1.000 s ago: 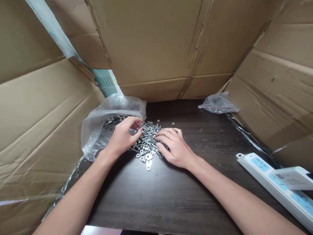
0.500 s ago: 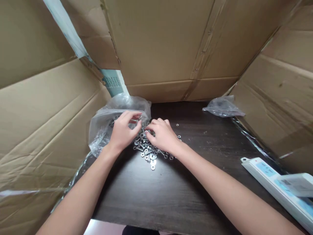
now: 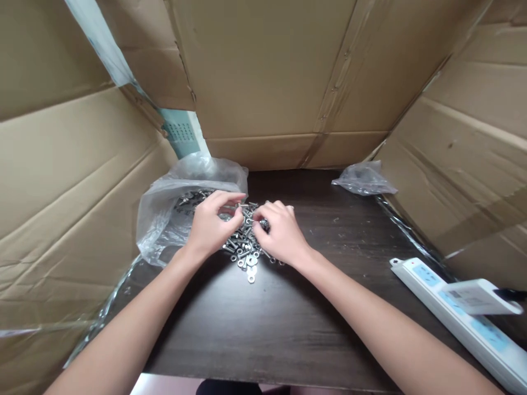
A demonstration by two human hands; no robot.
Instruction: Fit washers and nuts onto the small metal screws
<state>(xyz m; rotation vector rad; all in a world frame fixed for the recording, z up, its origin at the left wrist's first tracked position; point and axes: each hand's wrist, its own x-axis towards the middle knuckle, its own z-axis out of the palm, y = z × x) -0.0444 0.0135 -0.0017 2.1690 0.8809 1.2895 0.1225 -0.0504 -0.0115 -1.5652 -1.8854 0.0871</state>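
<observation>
A heap of small metal bolts, nuts and washers (image 3: pixel 246 253) lies on the dark wooden table (image 3: pixel 263 329). Over the heap, my left hand (image 3: pixel 211 226) has its fingers pinched round a small bolt (image 3: pixel 242 206). Facing it, my right hand (image 3: pixel 279 235) is curled, its fingertips pressed together close to the left hand's on something too small to name. Left of my left hand an open clear plastic bag (image 3: pixel 162 216) holds more of the same hardware.
Cardboard walls (image 3: pixel 267 82) close in the table on the left, back and right. A second crumpled plastic bag (image 3: pixel 362 179) lies at the back right. A white power strip (image 3: pixel 457 310) with a plug in it lies along the right edge.
My right hand moved left from lying flat on the heap and curled into a pinch next to my left hand. The left hand's fingers closed on a bolt.
</observation>
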